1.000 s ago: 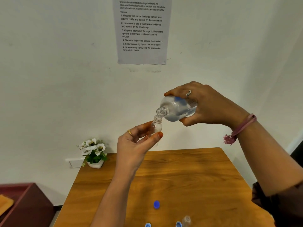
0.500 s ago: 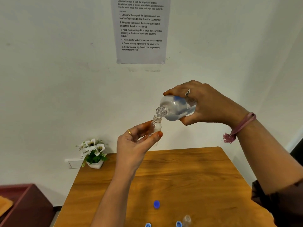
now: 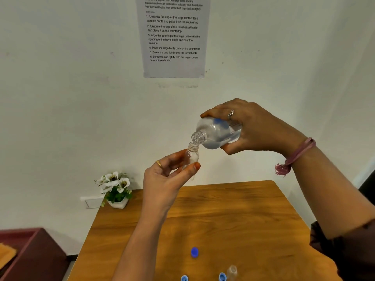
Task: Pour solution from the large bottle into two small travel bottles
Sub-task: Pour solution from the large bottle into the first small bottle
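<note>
Both hands are raised above the wooden table [image 3: 233, 216], in front of the white wall.

Right hand [image 3: 257, 128]: closed around the body of the large bottle [image 3: 218, 132], fingers over the top, thumb underneath. The bottle is uncapped and tipped with its neck pointing down and to the left. Clear liquid lies in its lower side. A ring shows on one finger; a pink thread band sits at the wrist.

Left hand [image 3: 164, 179]: fingers and thumb pinch the small travel bottle [image 3: 191, 157], holding it roughly upright, open mouth uppermost. A ring shows on one finger.

The large bottle's mouth sits directly above and just at the rim of the travel bottle's mouth. Whether a stream is flowing cannot be told; the fill level in the small bottle is not readable.

On the table, near edge: one dark blue cap [image 3: 194, 252] alone, two lighter blue caps [image 3: 184, 278] at the frame bottom, and a second small clear bottle [image 3: 232, 271] standing just beside the right-hand cap.

Far left corner of the table: a white pot of white flowers [image 3: 114, 187]. A printed instruction sheet [image 3: 174, 37] hangs on the wall above.
</note>
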### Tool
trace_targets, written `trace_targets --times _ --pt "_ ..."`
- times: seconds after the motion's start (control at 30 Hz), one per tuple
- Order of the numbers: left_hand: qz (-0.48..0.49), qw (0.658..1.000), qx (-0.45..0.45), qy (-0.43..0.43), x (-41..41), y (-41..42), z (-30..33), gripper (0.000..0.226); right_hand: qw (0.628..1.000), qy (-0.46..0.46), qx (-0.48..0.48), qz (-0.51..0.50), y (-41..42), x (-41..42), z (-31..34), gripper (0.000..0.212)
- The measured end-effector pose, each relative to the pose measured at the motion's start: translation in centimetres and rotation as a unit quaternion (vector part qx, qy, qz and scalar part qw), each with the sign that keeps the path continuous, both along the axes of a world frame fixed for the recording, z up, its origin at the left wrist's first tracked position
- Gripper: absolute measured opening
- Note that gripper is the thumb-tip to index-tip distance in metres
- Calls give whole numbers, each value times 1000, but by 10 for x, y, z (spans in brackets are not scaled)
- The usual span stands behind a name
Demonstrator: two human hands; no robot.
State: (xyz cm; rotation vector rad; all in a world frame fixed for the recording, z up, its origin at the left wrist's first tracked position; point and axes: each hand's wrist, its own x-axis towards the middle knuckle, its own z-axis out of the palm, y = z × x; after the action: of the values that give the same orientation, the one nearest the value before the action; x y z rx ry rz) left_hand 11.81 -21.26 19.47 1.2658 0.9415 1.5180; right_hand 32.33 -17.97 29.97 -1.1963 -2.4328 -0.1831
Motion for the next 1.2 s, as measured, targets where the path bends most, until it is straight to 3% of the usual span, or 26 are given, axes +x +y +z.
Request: trace_targets --times 1.2 --pt "-5 1000 20 -5 -5 -5 4 32 1000 -8 -2 -10 -4 -8 4 78"
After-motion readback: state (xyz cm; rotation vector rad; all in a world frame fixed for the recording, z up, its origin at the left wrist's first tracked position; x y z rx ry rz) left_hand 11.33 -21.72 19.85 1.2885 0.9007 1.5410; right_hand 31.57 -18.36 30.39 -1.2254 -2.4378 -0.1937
